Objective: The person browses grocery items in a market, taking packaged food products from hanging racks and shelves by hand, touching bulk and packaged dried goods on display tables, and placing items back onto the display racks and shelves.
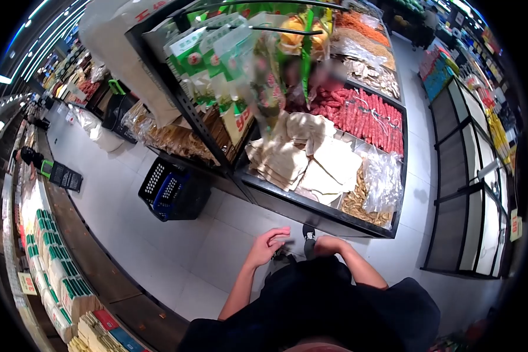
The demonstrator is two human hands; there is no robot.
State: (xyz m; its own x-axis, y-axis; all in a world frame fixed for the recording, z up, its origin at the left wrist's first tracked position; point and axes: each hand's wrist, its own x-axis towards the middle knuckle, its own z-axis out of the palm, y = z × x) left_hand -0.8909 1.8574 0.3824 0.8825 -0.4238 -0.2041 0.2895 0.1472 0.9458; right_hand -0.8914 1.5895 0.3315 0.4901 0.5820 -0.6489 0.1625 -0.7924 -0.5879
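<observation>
My left hand (266, 246) hangs in front of my body, above the floor. Its fingers are bent and apart, and nothing shows in them. My right hand (328, 246) is at my waist against my dark clothes, its fingers blurred and mostly hidden. Nearest to both hands is the front edge of a black display bin (317, 218). Inside the bin lie flat pale sheets of dried food (328, 164), red sausages (372, 120), and small brown dried goods (358, 202) partly under a clear plastic bag (383, 182). Neither hand touches the bin.
Green-and-white packets (208, 64) hang from a rack over the bin. A black-and-blue shopping basket (170, 190) stands on the floor to the left. Shelves with stacked packages (58, 264) run along the left. A black-framed counter (466, 193) stands on the right.
</observation>
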